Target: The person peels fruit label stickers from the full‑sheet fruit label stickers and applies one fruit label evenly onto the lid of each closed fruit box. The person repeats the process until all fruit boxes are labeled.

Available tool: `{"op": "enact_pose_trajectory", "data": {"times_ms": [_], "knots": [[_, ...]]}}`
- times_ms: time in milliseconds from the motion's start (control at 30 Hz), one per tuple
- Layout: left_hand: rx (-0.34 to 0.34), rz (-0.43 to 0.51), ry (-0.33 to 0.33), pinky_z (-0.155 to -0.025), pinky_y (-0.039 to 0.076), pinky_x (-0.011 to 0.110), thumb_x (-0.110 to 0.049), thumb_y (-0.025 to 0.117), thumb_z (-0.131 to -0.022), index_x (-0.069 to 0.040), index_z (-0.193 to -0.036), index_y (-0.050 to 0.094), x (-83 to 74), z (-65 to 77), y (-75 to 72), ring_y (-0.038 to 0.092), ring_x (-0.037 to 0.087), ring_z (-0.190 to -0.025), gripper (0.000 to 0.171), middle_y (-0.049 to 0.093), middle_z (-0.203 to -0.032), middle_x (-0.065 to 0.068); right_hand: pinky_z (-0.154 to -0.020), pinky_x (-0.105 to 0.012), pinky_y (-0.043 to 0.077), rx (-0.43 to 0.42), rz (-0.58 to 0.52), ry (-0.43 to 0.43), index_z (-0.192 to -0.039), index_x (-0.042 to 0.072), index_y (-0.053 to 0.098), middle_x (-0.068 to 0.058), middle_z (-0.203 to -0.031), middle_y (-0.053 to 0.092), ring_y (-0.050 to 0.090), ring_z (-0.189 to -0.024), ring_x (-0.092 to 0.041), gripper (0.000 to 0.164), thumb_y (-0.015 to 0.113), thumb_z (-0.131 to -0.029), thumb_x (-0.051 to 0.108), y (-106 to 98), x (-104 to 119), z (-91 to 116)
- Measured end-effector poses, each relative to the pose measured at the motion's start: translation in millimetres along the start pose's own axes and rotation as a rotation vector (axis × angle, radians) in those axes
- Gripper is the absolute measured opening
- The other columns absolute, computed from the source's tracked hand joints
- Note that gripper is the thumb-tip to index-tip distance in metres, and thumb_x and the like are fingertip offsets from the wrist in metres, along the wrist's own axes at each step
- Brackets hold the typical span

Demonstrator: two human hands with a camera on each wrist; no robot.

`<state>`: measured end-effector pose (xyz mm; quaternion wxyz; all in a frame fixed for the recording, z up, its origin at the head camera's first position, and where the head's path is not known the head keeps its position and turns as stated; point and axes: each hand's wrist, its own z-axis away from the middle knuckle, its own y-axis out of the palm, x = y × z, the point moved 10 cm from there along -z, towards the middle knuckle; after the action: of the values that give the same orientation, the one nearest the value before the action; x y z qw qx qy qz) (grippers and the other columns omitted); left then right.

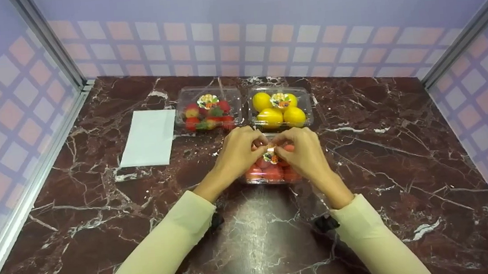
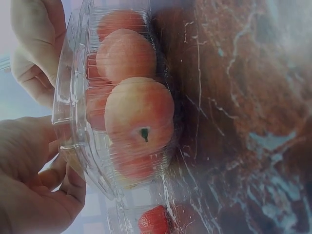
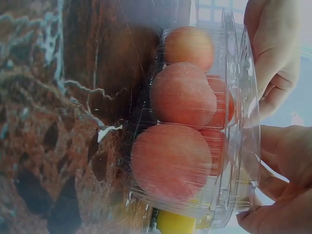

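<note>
A clear plastic clamshell box (image 3: 251,97) of peaches (image 2: 139,109) sits on the table in front of the person, its lid down. A round fruit-print sticker (image 1: 270,156) lies over the lid in the head view. My left hand (image 1: 240,148) is at the sticker's upper left, thumb and curled fingers pinching its edge. From the other side my right hand (image 1: 301,151) pinches the upper right edge, its fingertips close to the left hand's. Both wrist views show the fingers right at the lid, with the sticker mostly hidden there.
Behind stand a clamshell of strawberries and other red fruit (image 1: 209,113) and one of lemons (image 1: 280,109), each with a similar sticker on its lid. A white sheet (image 1: 149,138) lies left on the dark marbled table (image 1: 407,161). Tiled-pattern panels (image 1: 243,34) enclose the back and sides.
</note>
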<state>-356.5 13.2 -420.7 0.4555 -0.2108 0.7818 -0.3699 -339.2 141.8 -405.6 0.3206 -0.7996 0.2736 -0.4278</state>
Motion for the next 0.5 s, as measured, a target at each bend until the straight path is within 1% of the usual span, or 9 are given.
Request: {"op": "enact_pose_trajectory", "data": {"times_ms": [167,267,367,433,500], "knots": [[0.02,-0.015,-0.015,-0.091,0.052,0.044,-0.015,0.081,-0.094,-0.011,-0.102,0.084,-0.6,0.1,0.7,0.067,0.029,-0.094,0.009,0.073,-0.095,0.008,-0.081,-0.047,0.052,-0.055,0.005,-0.015,-0.099,0.006,0.083,-0.01,-0.093,0.077,0.068,-0.085,-0.03,0.016,0.082,-0.084,0.0,-1.0,1.7,3.7],[0.036,-0.017,-0.029,-0.094,0.05,0.046,-0.016,0.082,-0.094,-0.011,-0.105,0.084,0.7,-0.5,2.2,0.066,0.03,-0.097,0.012,0.074,-0.098,0.008,-0.077,-0.043,0.055,-0.074,-0.002,-0.015,-0.101,0.004,0.083,-0.012,-0.096,0.076,0.068,-0.084,-0.028,0.018,0.081,-0.084,0.0,-0.8,1.2,5.7],[0.046,-0.016,-0.043,-0.097,0.049,0.046,-0.016,0.082,-0.094,-0.01,-0.106,0.083,2.6,-0.5,3.4,0.066,0.03,-0.098,0.013,0.074,-0.1,0.008,-0.077,-0.041,0.06,-0.077,-0.025,0.01,-0.105,0.004,0.082,-0.018,-0.114,0.071,0.07,-0.085,-0.028,0.022,0.082,-0.083,-0.001,-0.3,-2.7,7.2],[0.05,-0.018,-0.047,-0.097,0.049,0.045,-0.016,0.082,-0.094,-0.011,-0.106,0.084,3.1,-0.3,3.8,0.065,0.029,-0.098,0.013,0.074,-0.1,0.008,-0.078,-0.041,0.062,-0.072,-0.05,0.037,-0.113,0.002,0.081,-0.021,-0.125,0.065,0.071,-0.085,-0.029,0.03,0.083,-0.083,-0.001,-0.3,-6.1,7.8],[0.049,-0.024,-0.048,-0.096,0.049,0.045,-0.017,0.082,-0.094,-0.011,-0.106,0.084,2.9,0.3,3.5,0.065,0.029,-0.098,0.013,0.073,-0.099,0.008,-0.078,-0.041,0.063,-0.06,-0.07,0.059,-0.121,0.001,0.078,-0.022,-0.131,0.06,0.073,-0.084,-0.03,0.039,0.084,-0.082,-0.002,0.0,-9.2,8.0]]}}
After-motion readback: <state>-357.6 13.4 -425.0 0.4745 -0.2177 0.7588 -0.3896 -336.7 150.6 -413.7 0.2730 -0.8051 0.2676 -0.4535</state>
